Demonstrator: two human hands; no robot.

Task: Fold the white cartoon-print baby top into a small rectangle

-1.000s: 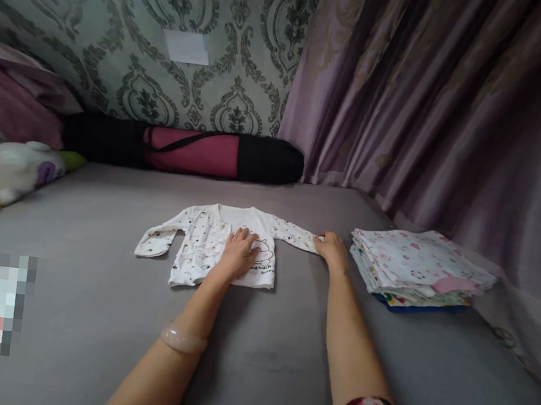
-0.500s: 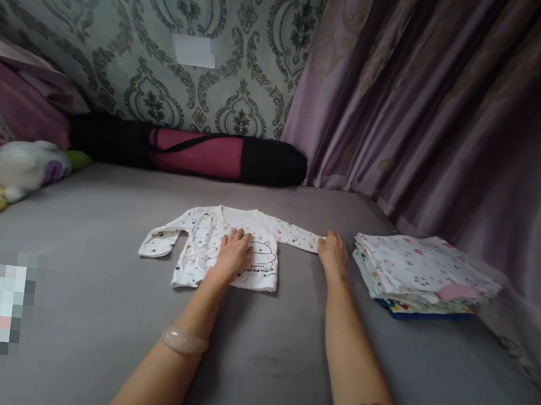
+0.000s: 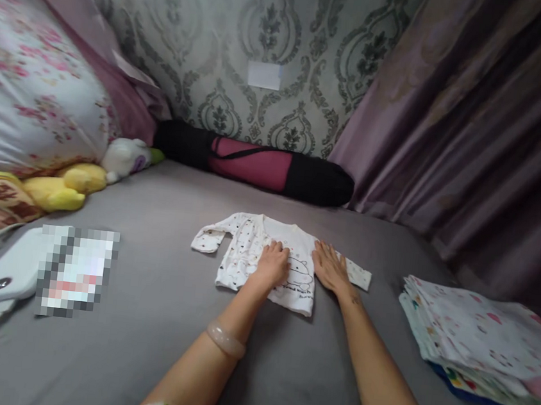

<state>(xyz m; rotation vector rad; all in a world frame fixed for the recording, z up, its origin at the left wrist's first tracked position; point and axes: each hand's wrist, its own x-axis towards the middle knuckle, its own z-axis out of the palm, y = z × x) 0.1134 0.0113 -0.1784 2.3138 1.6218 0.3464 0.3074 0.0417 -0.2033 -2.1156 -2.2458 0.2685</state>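
Observation:
A small white baby shirt (image 3: 246, 251) with dark spots and a printed animal lies spread flat on the grey bed sheet (image 3: 142, 318). My left hand (image 3: 272, 264) rests flat on the middle of the shirt, fingers stretched out. A pale bangle (image 3: 224, 339) is on that wrist. My right hand (image 3: 330, 267) lies flat on the shirt's right shoulder where the right sleeve (image 3: 357, 276) begins, fingers spread. Neither hand holds anything.
A stack of folded printed baby clothes (image 3: 479, 331) sits at the right. A rolled pink mat in a black bag (image 3: 259, 166) lies along the wall. Plush toys (image 3: 84, 176) and a floral pillow (image 3: 30, 100) are at the left, a white device (image 3: 2, 271) with cable nearer. Purple curtain (image 3: 475, 134) hangs right.
My right hand has slid from the cuff of the right sleeve inward to the shirt's shoulder. The view has swung left, so the folded stack now sits farther right.

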